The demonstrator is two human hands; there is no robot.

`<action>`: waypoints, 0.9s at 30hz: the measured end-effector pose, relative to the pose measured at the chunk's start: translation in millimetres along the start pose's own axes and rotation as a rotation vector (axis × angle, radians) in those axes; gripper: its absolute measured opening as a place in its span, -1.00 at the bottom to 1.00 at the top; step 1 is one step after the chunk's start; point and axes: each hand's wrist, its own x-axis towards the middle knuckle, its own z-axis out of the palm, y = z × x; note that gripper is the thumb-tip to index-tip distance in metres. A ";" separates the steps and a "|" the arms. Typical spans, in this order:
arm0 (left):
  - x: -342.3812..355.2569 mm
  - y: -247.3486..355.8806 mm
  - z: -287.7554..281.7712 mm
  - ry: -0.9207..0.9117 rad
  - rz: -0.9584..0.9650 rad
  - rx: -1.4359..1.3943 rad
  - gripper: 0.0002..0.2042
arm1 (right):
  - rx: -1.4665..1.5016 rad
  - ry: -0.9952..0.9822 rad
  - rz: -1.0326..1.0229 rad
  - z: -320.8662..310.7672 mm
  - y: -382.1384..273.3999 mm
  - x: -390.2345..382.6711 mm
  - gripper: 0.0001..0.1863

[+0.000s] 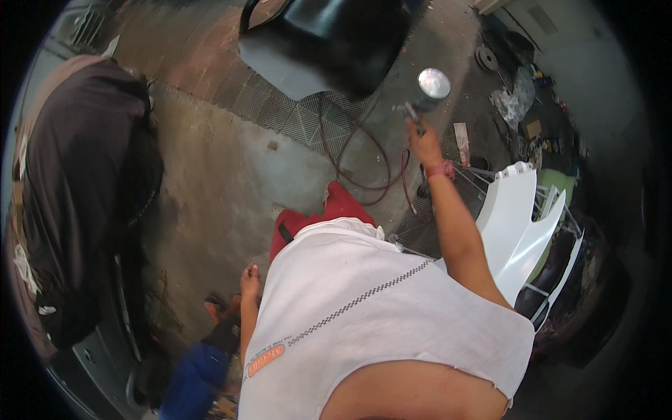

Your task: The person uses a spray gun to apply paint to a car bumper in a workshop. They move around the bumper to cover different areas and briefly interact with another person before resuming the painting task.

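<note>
Your right hand (425, 145) was wrapped around a spray gun (411, 110), its silver cup (435, 84) just beyond your fingers. Ahead-left of it was a black panel (329, 52). Your left hand (250, 281) hung half-curled, empty.

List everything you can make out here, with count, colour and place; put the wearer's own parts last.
Spray gun with cup: one, silvery, in the right hand
Curved panel: one, glossy black, top centre
Hose: count unclear, dark red, looped on the floor
Fender-like panel: at least one, white, right
Cover: one, dark, left
Floor grating: count unclear, grey, near the black panel
Plastic sheeting: one bundle, clear, upper right
Blue cloth: one, lower left
Shirt: one, white, lower centre
Trousers: one pair, red, centre
Hands: two, bare, left hand lowered
</note>
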 end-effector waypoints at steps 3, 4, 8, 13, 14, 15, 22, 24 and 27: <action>-1.9 -17.3 10.6 -0.016 -0.049 0.001 -0.50 | 0.177 -0.171 0.049 35.5 -1.3 -39.4 -0.39; -1.6 -25.0 12.5 -0.016 -0.045 0.015 -0.50 | 0.264 -0.226 0.074 43.7 -5.4 -44.5 -0.39; 2.9 -36.9 15.6 -0.088 -0.091 -0.128 -0.48 | 0.384 -0.192 0.154 55.1 -31.9 -45.5 -0.39; -6.9 -10.7 -0.5 -0.018 -0.072 0.033 -0.46 | 0.480 0.215 -0.057 70.4 -66.8 -36.9 -0.38; -6.8 -3.8 -2.6 -0.031 -0.089 -0.011 -0.46 | 0.460 0.190 -0.037 74.5 -70.3 -36.1 -0.39; -5.6 2.2 -6.0 -0.033 -0.070 -0.027 -0.46 | 0.441 0.166 -0.017 79.4 -73.2 -35.1 -0.39; 14.6 9.6 -30.8 -0.090 -0.081 0.073 -0.47 | 0.368 -0.174 0.010 142.8 -83.5 -37.3 -0.40; 26.1 3.2 -44.1 -0.137 -0.135 0.094 -0.47 | 0.433 -0.119 0.129 166.5 -83.2 -48.7 -0.38; 57.6 -5.3 -77.4 -0.219 -0.176 0.104 -0.47 | 0.467 0.054 0.198 206.5 -82.1 -52.0 -0.35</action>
